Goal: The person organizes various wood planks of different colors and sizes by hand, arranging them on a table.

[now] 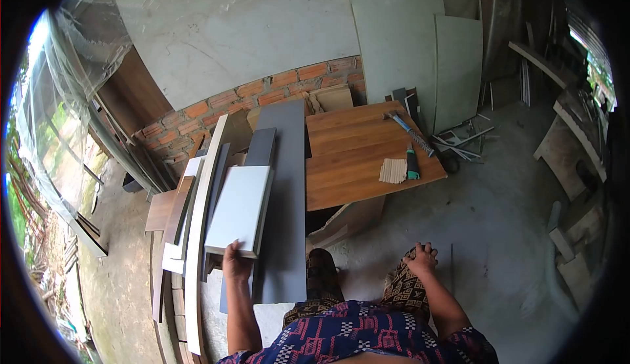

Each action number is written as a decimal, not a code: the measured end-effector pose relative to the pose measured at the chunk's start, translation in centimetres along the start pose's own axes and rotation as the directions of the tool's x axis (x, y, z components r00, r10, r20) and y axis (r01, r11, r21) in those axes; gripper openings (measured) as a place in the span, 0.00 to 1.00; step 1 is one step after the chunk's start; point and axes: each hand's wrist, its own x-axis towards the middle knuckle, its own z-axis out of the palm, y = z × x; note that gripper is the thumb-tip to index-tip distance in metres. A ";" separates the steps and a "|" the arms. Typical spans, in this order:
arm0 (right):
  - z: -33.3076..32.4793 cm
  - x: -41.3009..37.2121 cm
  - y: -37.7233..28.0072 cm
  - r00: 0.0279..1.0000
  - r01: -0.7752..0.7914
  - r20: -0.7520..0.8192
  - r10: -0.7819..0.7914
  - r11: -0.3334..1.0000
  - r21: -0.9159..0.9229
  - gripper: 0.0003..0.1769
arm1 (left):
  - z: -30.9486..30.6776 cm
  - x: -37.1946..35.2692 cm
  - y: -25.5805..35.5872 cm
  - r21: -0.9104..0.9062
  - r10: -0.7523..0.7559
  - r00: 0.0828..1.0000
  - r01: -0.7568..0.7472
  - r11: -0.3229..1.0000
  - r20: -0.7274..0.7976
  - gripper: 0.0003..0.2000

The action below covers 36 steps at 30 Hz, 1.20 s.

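My left hand point(237, 262) grips the near end of a white rectangular board point(239, 208), thumb on top and the other fingers hidden underneath. The board lies tilted over a long grey panel point(282, 200) and a smaller dark grey board point(261, 146). At the right, my right hand point(420, 259) rests by my knee, on the patterned trousers point(407, 290); its fingers are bent, and I cannot make out whether they hold anything.
A brown wooden panel point(367, 147) bears a hammer point(410, 133), a green-and-black tool point(412, 164) and corrugated cardboard point(393, 171). Long strips point(203, 233) stand at the left. Metal offcuts point(462, 142) lie on the floor behind, near leaning pale sheets point(400, 42).
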 end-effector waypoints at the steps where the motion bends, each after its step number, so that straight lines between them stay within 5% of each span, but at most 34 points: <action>1: -0.4 0.0 -0.3 1.000 -0.004 0.015 0.005 1.000 -0.008 0.39 | 1.3 0.3 -1.3 0.002 -0.020 1.000 0.020 1.000 0.015 0.09; 4: -0.3 0.3 -0.6 1.000 -0.007 0.014 0.007 0.999 -0.035 0.38 | 7.1 0.2 -4.4 -0.009 -0.208 0.978 0.208 0.978 -0.029 0.15; 9: -0.9 0.4 -1.0 1.000 -0.022 0.004 0.022 0.999 -0.027 0.37 | 13.1 5.0 -11.6 -0.045 -0.387 0.905 0.400 0.915 0.176 0.21; 13: -0.7 0.4 -0.5 0.999 -0.040 -0.027 0.040 0.999 -0.008 0.36 | 16.1 8.4 -17.6 0.000 -0.449 0.875 0.456 0.890 0.182 0.23; 16: -0.9 0.7 0.3 0.997 -0.068 -0.034 0.067 0.998 -0.003 0.36 | 18.6 8.4 -21.0 -0.006 -0.401 0.916 0.401 0.916 0.018 0.26; 19: -0.5 1.0 1.0 0.995 -0.084 -0.046 0.084 0.996 0.001 0.37 | 19.1 10.0 -21.5 0.081 -0.769 0.639 0.767 0.637 -0.009 0.31; 23: -0.5 1.1 1.4 0.992 -0.098 -0.082 0.100 0.995 0.031 0.38 | 20.0 9.5 -22.2 0.204 -0.698 0.714 0.692 0.692 -0.057 0.36; 32: -0.2 1.3 1.3 0.993 -0.092 -0.071 0.090 0.996 -0.021 0.38 | 21.5 8.8 -22.1 -0.177 -0.629 0.776 0.613 0.770 -0.049 0.44; 36: 0.4 1.6 1.7 0.993 -0.094 -0.075 0.093 0.995 -0.020 0.38 | 22.5 8.9 -20.3 -0.053 -0.570 0.821 0.568 0.821 -0.040 0.43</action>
